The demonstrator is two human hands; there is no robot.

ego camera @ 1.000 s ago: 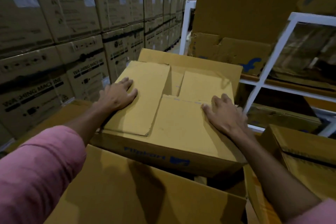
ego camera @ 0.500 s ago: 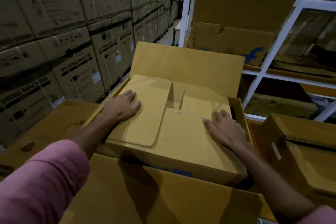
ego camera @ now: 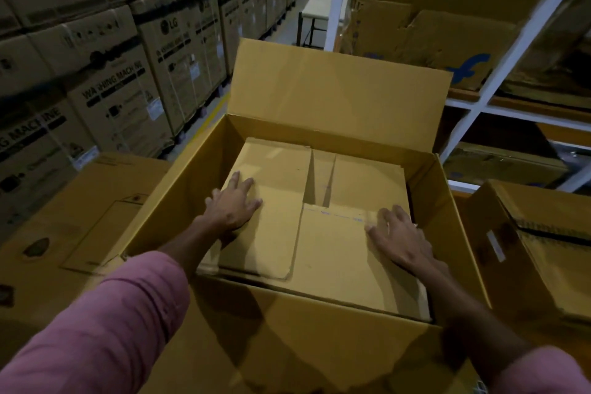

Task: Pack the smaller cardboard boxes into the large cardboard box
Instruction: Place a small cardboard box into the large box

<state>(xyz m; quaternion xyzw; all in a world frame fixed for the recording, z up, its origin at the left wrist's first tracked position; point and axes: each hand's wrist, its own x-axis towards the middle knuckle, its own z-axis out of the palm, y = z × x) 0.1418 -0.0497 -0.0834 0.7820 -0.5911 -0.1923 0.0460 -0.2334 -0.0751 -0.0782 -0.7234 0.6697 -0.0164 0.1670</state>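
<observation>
- Both hands lie flat on top of the small box (ego camera: 319,233): the left hand (ego camera: 232,206) with fingers spread on the left flap, the right hand (ego camera: 398,240) with fingers spread on the near flap. Neither hand grips anything.
- I judge the step in hand is pressing the small box down into the large box (ego camera: 198,176), which stands open with its far flap upright.
- Next move, I think, needs an even push from both palms, then lifting the hands out straight, so the loose flaps do not catch.
- Its look: plain brown cardboard, top flaps folded but not taped, with a gap between them; it sits inside the large box, close to the right wall.
</observation>
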